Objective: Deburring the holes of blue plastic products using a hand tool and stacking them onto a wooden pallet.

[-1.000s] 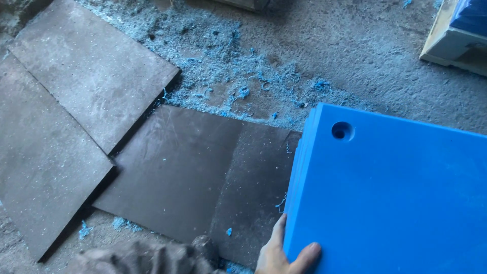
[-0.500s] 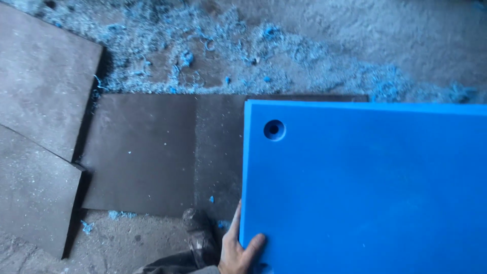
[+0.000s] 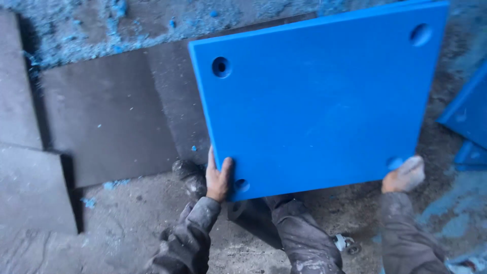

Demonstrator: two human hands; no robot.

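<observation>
Gritty concrete floor point(image 3: 127, 223) lay underfoot, dusted grey and littered with blue chips. Nearest the camera, two grimy sleeves point(image 3: 195, 231) reached forward, with dusty trouser legs point(image 3: 304, 238) between them. Left hand point(image 3: 218, 177) gripped the panel point(image 3: 314, 101) at its near left corner, thumb laid over the blue face beside a small hole, fingers wrapped round the edge and out of sight behind it. Right hand point(image 3: 405, 175) held the near right corner, dust-caked; its fingers curled against the lower edge, but whether pressed together or spread could not be told. Panel was a large, thick, bright blue square sheet, held off the floor and tilted slightly, left side lower in the view, with a round hole near each corner. Small wheel-like object point(image 3: 347, 244) sat on the floor just beside the right leg. Left of the panel and beyond it lay dark slabs point(image 3: 106, 116), flat on the floor, one partly hidden behind the panel. More blue pieces point(image 3: 469, 116) stood at the right edge. Farthest off, a band of blue shavings point(image 3: 101, 25) ran along the top.
</observation>
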